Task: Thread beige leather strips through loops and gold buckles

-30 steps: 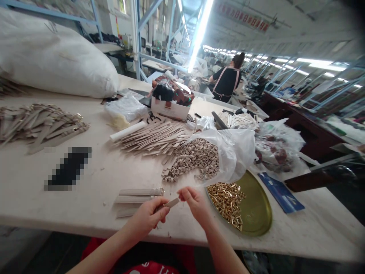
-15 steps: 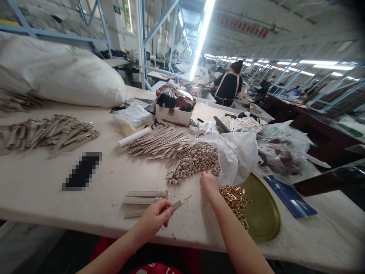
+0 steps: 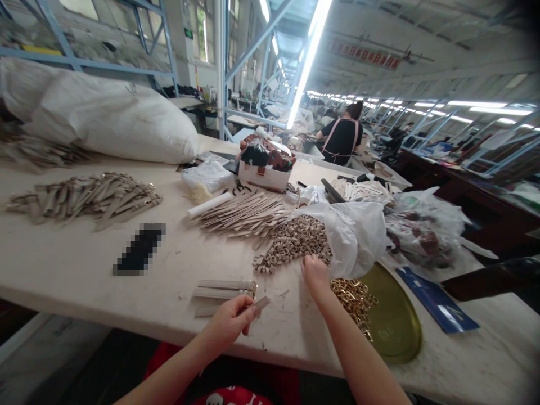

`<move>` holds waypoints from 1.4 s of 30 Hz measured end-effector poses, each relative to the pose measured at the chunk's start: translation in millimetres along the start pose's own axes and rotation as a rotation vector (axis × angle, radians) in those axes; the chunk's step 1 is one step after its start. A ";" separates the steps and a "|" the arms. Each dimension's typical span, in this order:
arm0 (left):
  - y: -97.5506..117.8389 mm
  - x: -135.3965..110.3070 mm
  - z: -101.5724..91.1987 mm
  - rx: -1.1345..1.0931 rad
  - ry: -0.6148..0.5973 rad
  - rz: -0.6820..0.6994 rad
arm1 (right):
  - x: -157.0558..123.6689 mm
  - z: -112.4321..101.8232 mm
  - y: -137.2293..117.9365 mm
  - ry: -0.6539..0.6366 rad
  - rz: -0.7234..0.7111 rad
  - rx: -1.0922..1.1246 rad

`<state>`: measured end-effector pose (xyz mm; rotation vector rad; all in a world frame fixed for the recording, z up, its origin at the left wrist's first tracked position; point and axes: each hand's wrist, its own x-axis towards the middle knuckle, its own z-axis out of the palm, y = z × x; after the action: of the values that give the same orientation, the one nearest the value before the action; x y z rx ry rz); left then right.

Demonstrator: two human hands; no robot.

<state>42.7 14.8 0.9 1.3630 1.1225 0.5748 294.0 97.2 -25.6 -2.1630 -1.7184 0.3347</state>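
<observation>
My left hand (image 3: 232, 322) is closed around a beige strap (image 3: 262, 304), whose end sticks out past the thumb. Just behind that hand, a few beige straps with gold buckles (image 3: 223, 285) lie side by side on the table. My right hand (image 3: 316, 277) is at the near edge of a heap of small beige strap loops (image 3: 299, 239), its fingers drawn together; what they pinch, if anything, is hidden. Beside my right forearm, gold buckles (image 3: 352, 301) are heaped on an olive-gold oval tray (image 3: 399, 332).
A clear plastic bag (image 3: 358, 233) adjoins the loops. Behind them lies a pile of flat strips (image 3: 247, 214) and a box (image 3: 270, 177). On the left are buckled straps (image 3: 97, 197) and a pixelated dark rectangle (image 3: 139, 250). A blue packet (image 3: 439, 301) lies right. A person (image 3: 343, 135) works farther back.
The view has shifted slightly, so the scene appears a little farther right. Both hands stay in nearly the same places, the left still with the strap, the right still at the loops.
</observation>
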 end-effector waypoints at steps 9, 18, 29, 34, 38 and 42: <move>19.1 17.5 -1.1 -0.091 0.077 0.025 | -88.2 -1.2 -52.4 -0.587 0.108 1.334; 10.8 13.6 -3.6 -0.161 0.002 -0.082 | -95.5 8.4 -62.8 -0.646 0.273 1.545; 6.6 11.7 1.6 0.079 -0.005 -0.006 | -108.3 5.6 -60.4 -0.435 0.045 1.036; 7.6 8.0 -2.4 0.029 -0.110 -0.092 | -112.3 6.9 -57.8 -0.424 -0.190 0.873; 12.2 4.4 -1.5 0.054 -0.040 -0.052 | -113.1 7.1 -63.0 -0.471 -0.139 0.980; 12.5 2.2 6.3 0.074 0.059 0.033 | -117.3 12.2 -71.2 -0.474 0.031 1.200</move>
<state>52.5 16.1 11.1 1.4383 1.1807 0.6066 198.7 -1.1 -11.2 -1.2300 -1.1152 1.5086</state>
